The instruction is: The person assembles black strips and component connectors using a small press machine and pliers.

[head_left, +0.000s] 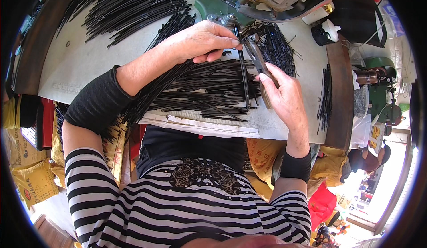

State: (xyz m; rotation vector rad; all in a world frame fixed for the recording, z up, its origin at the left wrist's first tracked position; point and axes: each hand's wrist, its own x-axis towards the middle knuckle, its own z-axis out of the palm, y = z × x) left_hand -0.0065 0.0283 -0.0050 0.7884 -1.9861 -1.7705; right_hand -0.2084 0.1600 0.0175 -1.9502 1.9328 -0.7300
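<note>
My left hand point(205, 43) pinches a thin black rod point(244, 81) between thumb and fingertips near its far end. The rod stands out lengthwise over the pile, its other end pointing back toward my body. In my right hand point(283, 95) is a pair of worn metal pliers point(254, 55), gripped around the handles. Their jaws are close beside my left fingertips and the rod; whether they bite on it is too small to tell. Below my hands lies a heap of similar black rods point(195, 85), and a darker tangled bundle point(275, 45) sits just beyond the pliers.
More black rods point(133, 12) lie at the far left, and a small row point(325, 96) at the right edge. A green machine base point(213, 1) with a grey metal body point(289, 12) stands at the back. A white-topped bottle point(329, 30) is at the back right.
</note>
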